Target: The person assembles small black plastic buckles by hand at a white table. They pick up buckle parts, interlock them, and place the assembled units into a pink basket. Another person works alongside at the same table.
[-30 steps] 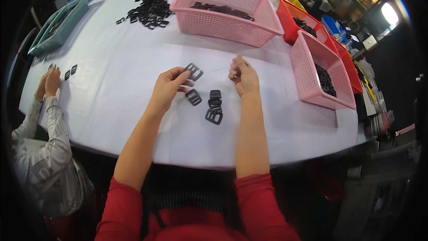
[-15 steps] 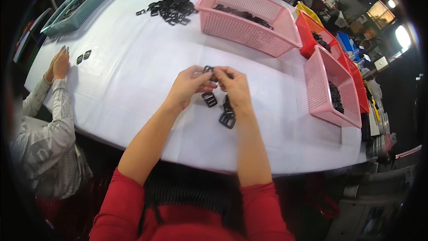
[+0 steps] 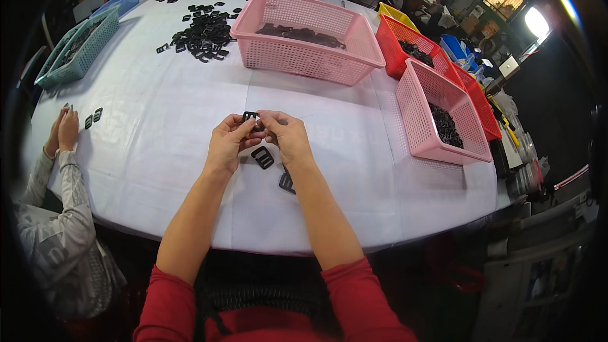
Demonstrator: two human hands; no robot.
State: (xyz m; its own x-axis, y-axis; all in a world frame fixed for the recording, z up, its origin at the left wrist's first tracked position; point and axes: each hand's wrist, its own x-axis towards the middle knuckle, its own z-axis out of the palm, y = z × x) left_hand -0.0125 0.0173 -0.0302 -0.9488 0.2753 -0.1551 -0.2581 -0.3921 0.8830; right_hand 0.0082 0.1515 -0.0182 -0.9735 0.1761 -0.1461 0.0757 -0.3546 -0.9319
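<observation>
- Spreading across the view, the white table (image 3: 158,171) curves along its near edge, under the person's forearms.
- At the table's left side, a co-worker in a pale patterned sleeve (image 3: 73,193) holds their two hands (image 3: 66,132) close together.
- Beyond the person's hands stands a large pink basket (image 3: 297,66) with black pieces inside.
- To the right, a smaller pink basket (image 3: 421,117), also with black pieces, stands just beside a red basket (image 3: 391,57).
- Far left, a teal basket (image 3: 95,54) contains dark pieces too.
- Left of the large pink basket, a pile of black buckles (image 3: 202,35) lies loose.
- The left hand (image 3: 228,144) pinches a slotted black buckle (image 3: 249,116) between thumb and fingers.
- The right hand (image 3: 288,139) has its fingers bent and bunched at that buckle's right side; whether they grip it, I cannot tell.
- The pinched buckle sits between both hands, partly covered by fingers.
- A loose buckle (image 3: 262,158) lies just below the hands; another buckle (image 3: 287,182) is partly hidden by the right forearm.
</observation>
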